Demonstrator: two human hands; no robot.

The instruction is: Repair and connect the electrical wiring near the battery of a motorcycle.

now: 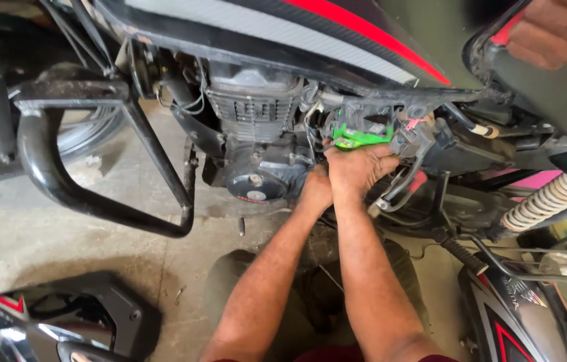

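Note:
A motorcycle stands side-on with its black engine (256,154) exposed under the black and red tank (337,33). My right hand (360,167) is up behind the engine, fingers closed around a bright green plastic piece (354,136) among grey connectors and wires (417,137). My left hand (317,190) sits just below and left of it, pressed against the engine's round side cover (256,184). Its fingers are hidden behind the right hand. Both forearms reach up from the bottom of the view.
A black tubular crash guard (89,198) juts out at left, in front of the front wheel (92,127). A loose black and red side panel (62,322) lies on the concrete floor. Another person's hand (558,30) rests on the seat at top right. A cream shock spring (545,201) shows at right.

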